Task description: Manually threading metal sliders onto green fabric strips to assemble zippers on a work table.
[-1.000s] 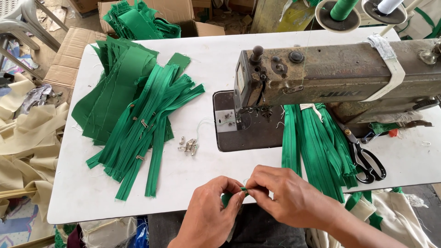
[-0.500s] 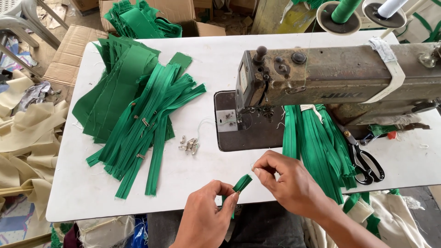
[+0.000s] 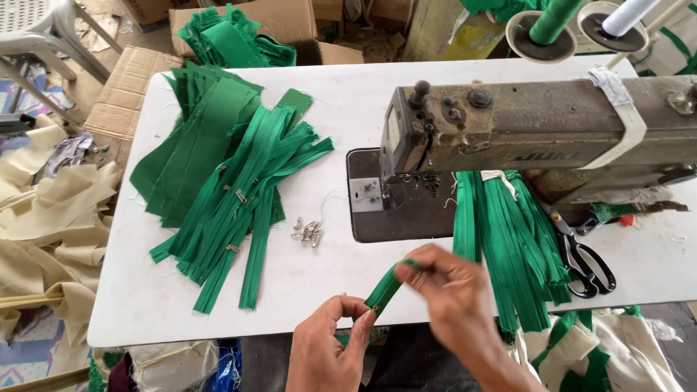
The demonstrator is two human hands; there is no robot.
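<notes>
An open cardboard box [image 3: 290,29] is seen behind the white tabletop [image 3: 348,94], and folded green fabric pieces [image 3: 232,40] are piled in it. On the tabletop, a heap of green zipper strips [image 3: 232,196] is spread at the left, with a small cluster of metal zipper sliders [image 3: 308,232] just beside it. More green strips [image 3: 508,247] are draped over the front edge below the old sewing machine [image 3: 537,131], and black scissors [image 3: 584,258] are laid near them.

A single green zipper strip [image 3: 386,287] is held above the near edge of the tabletop, stretched slantwise between both hands. Its lower end is pinched by the left hand [image 3: 330,348], and its upper end is clamped in the fingertips of the right hand [image 3: 454,297]. The hands are kept slightly apart.
</notes>
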